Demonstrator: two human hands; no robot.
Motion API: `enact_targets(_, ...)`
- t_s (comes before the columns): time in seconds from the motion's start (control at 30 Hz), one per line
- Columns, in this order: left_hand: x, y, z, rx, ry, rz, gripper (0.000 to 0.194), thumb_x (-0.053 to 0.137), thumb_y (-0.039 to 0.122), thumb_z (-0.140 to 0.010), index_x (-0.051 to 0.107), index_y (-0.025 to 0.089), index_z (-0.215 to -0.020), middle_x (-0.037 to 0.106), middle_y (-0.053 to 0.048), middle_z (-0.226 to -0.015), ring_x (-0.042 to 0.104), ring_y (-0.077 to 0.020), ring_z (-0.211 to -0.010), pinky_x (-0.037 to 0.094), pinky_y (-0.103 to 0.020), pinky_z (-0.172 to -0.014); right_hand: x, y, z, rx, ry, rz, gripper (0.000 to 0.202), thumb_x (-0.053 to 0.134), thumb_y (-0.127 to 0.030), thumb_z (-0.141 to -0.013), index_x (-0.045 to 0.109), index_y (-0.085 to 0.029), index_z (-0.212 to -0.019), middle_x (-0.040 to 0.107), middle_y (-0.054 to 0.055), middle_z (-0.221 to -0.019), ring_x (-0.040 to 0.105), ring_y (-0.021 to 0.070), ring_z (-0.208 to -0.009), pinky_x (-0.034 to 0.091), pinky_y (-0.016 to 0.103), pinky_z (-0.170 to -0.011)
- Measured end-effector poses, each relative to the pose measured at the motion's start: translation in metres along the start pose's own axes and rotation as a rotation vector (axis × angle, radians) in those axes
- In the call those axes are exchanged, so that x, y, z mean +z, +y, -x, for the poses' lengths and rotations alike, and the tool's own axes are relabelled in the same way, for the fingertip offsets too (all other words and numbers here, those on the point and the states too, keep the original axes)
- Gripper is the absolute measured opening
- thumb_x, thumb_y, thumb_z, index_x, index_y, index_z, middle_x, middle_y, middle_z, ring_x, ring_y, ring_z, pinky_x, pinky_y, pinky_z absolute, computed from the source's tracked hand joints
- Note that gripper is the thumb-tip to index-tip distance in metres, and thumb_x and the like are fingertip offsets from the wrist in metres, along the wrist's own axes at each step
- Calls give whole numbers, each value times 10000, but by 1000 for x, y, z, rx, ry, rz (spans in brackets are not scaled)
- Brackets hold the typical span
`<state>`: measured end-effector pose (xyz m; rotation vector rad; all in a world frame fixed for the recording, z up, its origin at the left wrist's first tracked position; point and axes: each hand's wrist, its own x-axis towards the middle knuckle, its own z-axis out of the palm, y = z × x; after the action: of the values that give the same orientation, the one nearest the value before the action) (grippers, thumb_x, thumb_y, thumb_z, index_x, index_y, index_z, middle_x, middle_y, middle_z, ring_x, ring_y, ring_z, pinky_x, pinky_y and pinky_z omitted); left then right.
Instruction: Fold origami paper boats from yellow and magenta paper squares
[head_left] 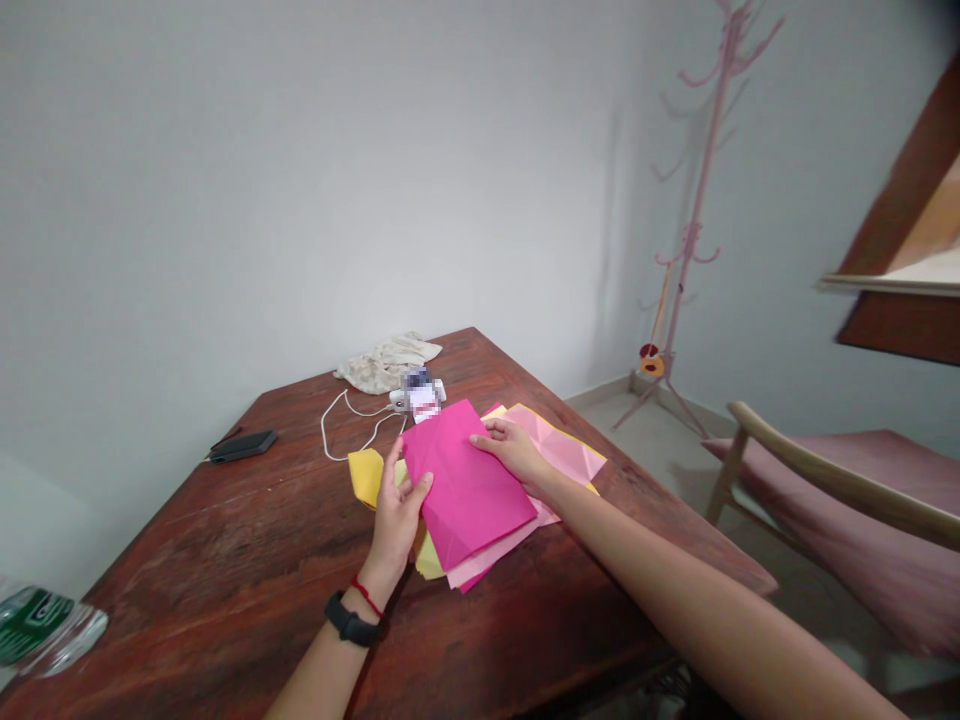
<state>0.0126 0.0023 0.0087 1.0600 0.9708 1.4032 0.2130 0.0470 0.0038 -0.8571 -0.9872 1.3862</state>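
Note:
A creased sheet of bright magenta paper (472, 490) is held between my two hands, slightly above the table. My left hand (399, 500) grips its left edge, thumb on top and fingers behind. At the upper right edge, my right hand (514, 452) pinches it with the thumb on the front. Underneath and beside it lie more creased sheets: pale pink paper (566, 450) to the right, and pale yellow paper (429, 560) below. A folded yellow paper piece (365, 474) rests left of my left hand.
On the dark wooden table (247, 560) are a cloth (390, 362), a white cable (324, 428), a black flat device (244, 447) and a plastic bottle (45, 630). A pink coat stand (701, 210) and a chair (840, 480) stand to the right.

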Motion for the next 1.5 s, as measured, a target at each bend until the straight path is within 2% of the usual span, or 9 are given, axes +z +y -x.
enact_targets(0.1, -4, -3, -2, 24, -2, -146, 338, 828, 293, -678, 751, 163, -980, 765, -85, -913, 702, -210, -810, 548, -280, -748, 1, 0, -1, -8, 8, -8, 314, 859, -352, -660, 679, -190, -859, 744, 24, -784, 706, 184, -676, 582, 305, -658)
enact_targets(0.17, -6, -5, -5, 32, 11, -185, 238, 823, 283, -680, 773, 150, -871, 763, -79, -870, 682, -195, -787, 519, -254, -728, 2, -1, 1, -17, 20, -12, 310, 856, -346, -660, 672, -195, -859, 740, 19, -782, 703, 180, -675, 575, 297, -653)
enact_targets(0.47, -6, -5, -5, 39, -24, -187, 246, 807, 304, -704, 775, 158, -900, 761, -57, -816, 660, -163, -713, 488, -220, -655, -2, -1, -1, -12, 26, -10, 216, 812, -339, -713, 670, -220, -822, 735, 20, -741, 685, 194, -632, 563, 306, -585)
enact_targets(0.63, -6, -5, -3, 37, -54, -204, 247, 798, 312, -720, 769, 154, -907, 752, -47, -759, 646, -148, -657, 486, -217, -637, -8, -1, -7, -7, 95, -22, 191, 800, -314, -716, 677, -225, -832, 720, 18, -709, 680, 207, -616, 559, 324, -578)
enact_targets(0.97, -6, -4, -4, 74, -72, -223, 183, 793, 286, -731, 790, 159, -863, 764, -92, -961, 687, -195, -872, 506, -240, -787, -14, -4, -9, -73, 191, 54, 251, 814, -356, -646, 630, -214, -743, 681, -3, -651, 631, 190, -572, 489, 294, -517)
enact_targets(1.13, -5, 1, 1, 103, -119, -253, 199, 739, 294, -764, 791, 156, -896, 759, -83, -948, 666, -199, -880, 493, -250, -799, -16, -2, -11, -102, 226, 75, 224, 786, -359, -674, 626, -212, -728, 681, 1, -669, 635, 191, -603, 487, 282, -516)
enact_targets(1.23, -7, 2, 3, 118, -143, -247, 226, 685, 295, -790, 780, 142, -926, 749, -79, -982, 655, -205, -906, 488, -263, -806, -17, 0, -11, -64, 198, 88, 218, 772, -361, -691, 640, -195, -745, 686, 6, -690, 632, 179, -602, 481, 265, -514)
enact_targets(1.37, -7, 1, 5, 63, -214, -139, 402, 636, 253, -798, 691, 141, -1180, 748, -80, -966, 671, -191, -820, 494, -263, -728, -17, 2, -11, 3, 140, 76, 205, 767, -356, -719, 666, -195, -794, 690, 8, -699, 651, 184, -629, 511, 274, -555)
enact_targets(1.5, -5, -1, 4, 77, -231, -105, 511, 661, 251, -799, 605, 181, -1302, 705, -113, -1188, 666, -237, -1048, 511, -293, -834, -17, 1, -11, 31, 104, 63, 177, 773, -327, -745, 688, -191, -819, 703, 25, -718, 665, 186, -652, 527, 273, -573)
